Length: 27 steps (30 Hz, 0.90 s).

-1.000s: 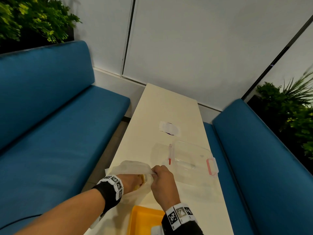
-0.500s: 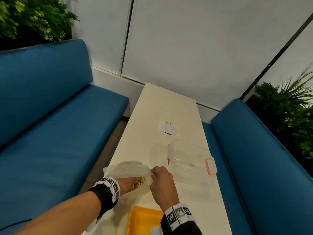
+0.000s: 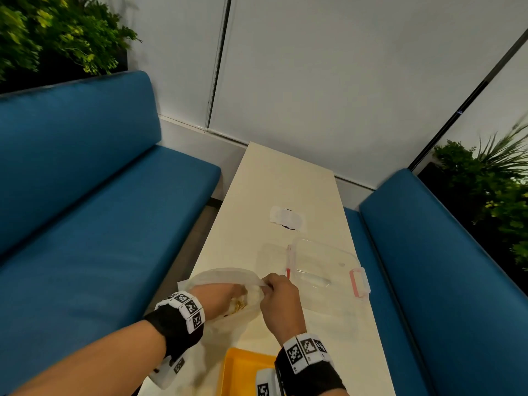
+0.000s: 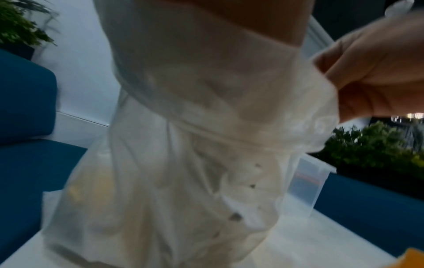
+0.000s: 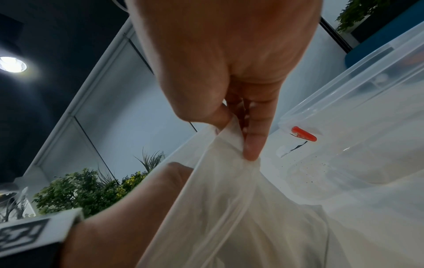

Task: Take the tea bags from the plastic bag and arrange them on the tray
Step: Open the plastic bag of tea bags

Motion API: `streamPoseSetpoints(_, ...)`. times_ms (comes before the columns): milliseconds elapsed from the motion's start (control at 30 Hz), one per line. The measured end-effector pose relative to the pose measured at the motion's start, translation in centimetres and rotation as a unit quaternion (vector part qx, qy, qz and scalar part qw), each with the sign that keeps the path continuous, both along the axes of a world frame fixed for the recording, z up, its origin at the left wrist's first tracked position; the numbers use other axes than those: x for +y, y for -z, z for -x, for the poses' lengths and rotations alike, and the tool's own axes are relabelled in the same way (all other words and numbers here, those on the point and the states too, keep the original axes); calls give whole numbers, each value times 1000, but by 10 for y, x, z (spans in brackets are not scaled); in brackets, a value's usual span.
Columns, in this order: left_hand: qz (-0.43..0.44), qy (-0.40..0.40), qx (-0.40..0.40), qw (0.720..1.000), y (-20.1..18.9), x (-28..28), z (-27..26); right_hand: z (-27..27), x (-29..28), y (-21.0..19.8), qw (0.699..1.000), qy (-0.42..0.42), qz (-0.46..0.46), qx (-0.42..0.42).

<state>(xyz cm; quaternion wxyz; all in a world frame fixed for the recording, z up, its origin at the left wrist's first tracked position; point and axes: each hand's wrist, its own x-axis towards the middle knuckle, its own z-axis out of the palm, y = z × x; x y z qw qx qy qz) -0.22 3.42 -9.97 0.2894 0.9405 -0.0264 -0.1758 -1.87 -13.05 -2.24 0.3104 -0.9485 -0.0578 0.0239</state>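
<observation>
Inside the bag (image 3: 220,284), near edge of the table (image 3: 288,184), my left hand (image 3: 220,295) is buried past the knuckles, so I can't tell what its fingers are doing. My right hand (image 3: 278,298) pinches the bag's rim, holding the mouth open toward the left. The tea bags (image 3: 238,304) show as yellowish blurs through the cloudy film, right at the left fingers. The tray (image 3: 243,372) sits below both hands, closer to me.
</observation>
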Motion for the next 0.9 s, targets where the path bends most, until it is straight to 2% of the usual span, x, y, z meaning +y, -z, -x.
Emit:
streamPoseSetpoints(67,5,52,-33,998,-24,2,4,-5,1,1,1000,8,-7,4)
streamPoseSetpoints(133,42,74,-97,992,-25,7,4,-10,2,1,1000,10,-4,5)
streamPoseSetpoints(200,36,57,-97,993,-21,11,7,-12,3,1,1000,9,0,4)
streamPoseSetpoints(300,116,30,-112,986,-16,17,10,-13,4,2,1000,3,-3,9)
streamPoseSetpoints(367,135,12,-120,983,-11,21,10,-12,7,4,1000,-4,-4,16)
streamPoseSetpoints(433,147,-12,-93,985,-10,21,9,-10,8,5,1000,-8,-4,20)
streamPoseSetpoints(533,215,-52,-75,972,-14,23,5,-9,8,5,1000,-11,-13,21)
streamPoseSetpoints(667,192,-58,-95,975,-19,25,8,-9,7,3,1000,-13,-17,21)
streamPoseSetpoints(733,155,-26,-117,981,-19,25,12,-10,7,2,1000,-7,-17,22)
streamPoseSetpoints(767,111,1,-129,985,-21,25,15,-10,6,3,1000,-4,-17,22)
streamPoseSetpoints(833,61,49,-174,982,-25,28,20,-12,3,4,1000,0,-17,26)
streamPoseSetpoints(900,102,45,-198,974,-32,29,23,-13,1,4,1000,4,-14,26)
